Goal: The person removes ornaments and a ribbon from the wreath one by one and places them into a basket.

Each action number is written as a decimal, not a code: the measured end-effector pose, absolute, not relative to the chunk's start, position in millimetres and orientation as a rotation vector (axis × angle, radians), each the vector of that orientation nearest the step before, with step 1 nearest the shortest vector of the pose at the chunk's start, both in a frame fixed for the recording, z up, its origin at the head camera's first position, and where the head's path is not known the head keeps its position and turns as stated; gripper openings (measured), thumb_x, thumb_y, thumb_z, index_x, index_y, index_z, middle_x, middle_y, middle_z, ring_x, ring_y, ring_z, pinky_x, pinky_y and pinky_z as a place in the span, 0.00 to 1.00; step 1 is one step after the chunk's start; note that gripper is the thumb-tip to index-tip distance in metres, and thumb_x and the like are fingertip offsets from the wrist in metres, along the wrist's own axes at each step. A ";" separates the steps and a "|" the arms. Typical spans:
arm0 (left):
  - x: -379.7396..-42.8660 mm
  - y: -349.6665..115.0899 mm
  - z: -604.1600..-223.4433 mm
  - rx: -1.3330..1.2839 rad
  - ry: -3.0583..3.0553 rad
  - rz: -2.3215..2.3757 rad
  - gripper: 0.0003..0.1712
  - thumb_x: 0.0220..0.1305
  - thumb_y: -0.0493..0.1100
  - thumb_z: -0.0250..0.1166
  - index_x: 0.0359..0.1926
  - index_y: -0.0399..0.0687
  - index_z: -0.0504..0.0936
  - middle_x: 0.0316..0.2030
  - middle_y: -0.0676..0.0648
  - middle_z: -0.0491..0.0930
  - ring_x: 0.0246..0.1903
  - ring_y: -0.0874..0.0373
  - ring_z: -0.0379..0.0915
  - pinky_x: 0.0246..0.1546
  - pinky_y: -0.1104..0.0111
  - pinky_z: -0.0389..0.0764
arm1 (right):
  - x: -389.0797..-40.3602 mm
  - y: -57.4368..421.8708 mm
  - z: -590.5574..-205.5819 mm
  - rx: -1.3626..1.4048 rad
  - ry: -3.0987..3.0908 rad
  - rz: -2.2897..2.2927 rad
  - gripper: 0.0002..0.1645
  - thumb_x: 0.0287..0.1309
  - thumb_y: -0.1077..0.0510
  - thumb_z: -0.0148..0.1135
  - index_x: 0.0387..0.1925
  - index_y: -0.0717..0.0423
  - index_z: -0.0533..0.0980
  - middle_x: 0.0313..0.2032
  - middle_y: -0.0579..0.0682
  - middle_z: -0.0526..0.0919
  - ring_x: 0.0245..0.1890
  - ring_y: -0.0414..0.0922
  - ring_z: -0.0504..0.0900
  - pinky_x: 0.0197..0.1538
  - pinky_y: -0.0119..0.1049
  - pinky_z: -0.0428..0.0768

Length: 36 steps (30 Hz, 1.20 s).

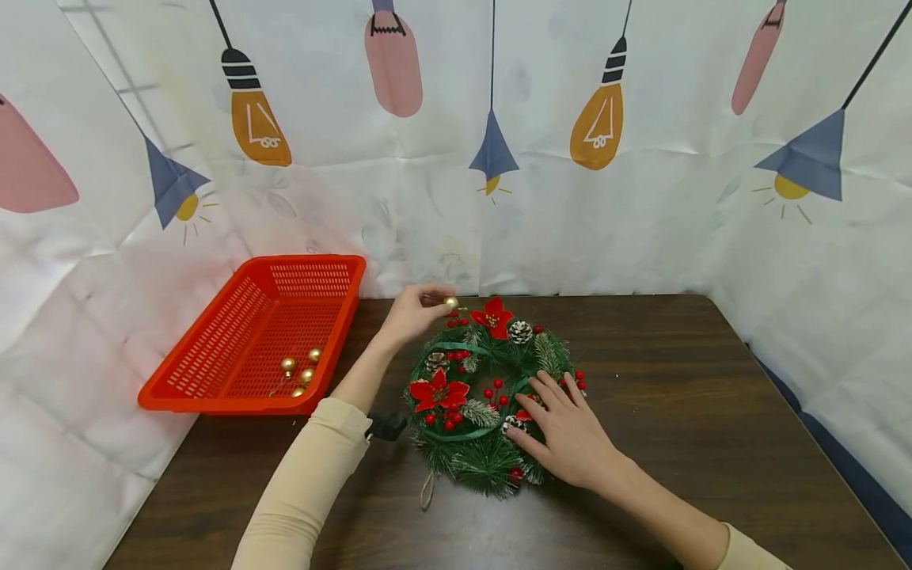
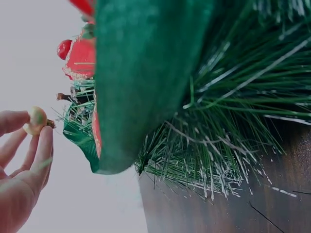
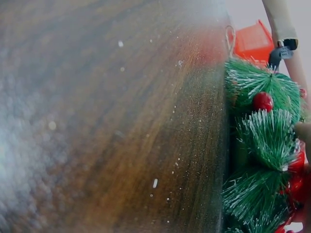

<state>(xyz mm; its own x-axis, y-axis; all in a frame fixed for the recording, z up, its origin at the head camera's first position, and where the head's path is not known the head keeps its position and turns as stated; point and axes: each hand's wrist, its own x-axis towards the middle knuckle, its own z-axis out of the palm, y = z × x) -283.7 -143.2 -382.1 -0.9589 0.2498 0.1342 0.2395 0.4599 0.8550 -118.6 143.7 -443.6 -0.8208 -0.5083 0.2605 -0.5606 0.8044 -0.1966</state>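
A green Christmas wreath [image 1: 484, 459] lies on the table, trimmed with red poinsettias, red berries, pinecones and a green ribbon [image 2: 141, 87]. At its far left edge my left hand [image 1: 416, 315] pinches a small gold bauble [image 1: 451, 302] between thumb and fingertips. The left wrist view shows that bauble [image 2: 36, 120] held beside the wreath's decorations, its cap toward the greenery. My right hand [image 1: 570, 439] rests on the wreath's right side, fingers spread and fairly straight. Only a blurred bit of that hand [image 3: 303, 133] shows in the right wrist view.
A red plastic basket [image 1: 235, 324] stands at the left of the table, with several gold baubles [image 1: 306, 376] inside. A twine loop [image 1: 427, 491] sticks out from the wreath's near edge. Behind the brown table [image 1: 677, 380] hangs a printed white cloth [image 1: 427, 198].
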 end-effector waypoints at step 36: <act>-250.4 -195.1 -379.4 0.362 2.683 1.689 0.21 0.71 0.45 0.69 0.61 0.42 0.83 0.54 0.40 0.83 0.51 0.45 0.80 0.51 0.53 0.80 | -117.9 144.4 -442.4 0.831 -2.811 0.404 0.41 0.72 0.29 0.50 0.66 0.56 0.77 0.70 0.62 0.70 0.76 0.59 0.58 0.76 0.63 0.44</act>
<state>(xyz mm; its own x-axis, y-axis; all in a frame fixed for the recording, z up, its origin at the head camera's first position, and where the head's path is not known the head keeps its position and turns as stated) -250.4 -195.1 -379.4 -0.9731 0.1646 0.1610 0.2163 0.4142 0.8841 -117.9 144.4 -442.4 -0.8268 -0.5045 0.2489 -0.5542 0.8064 -0.2062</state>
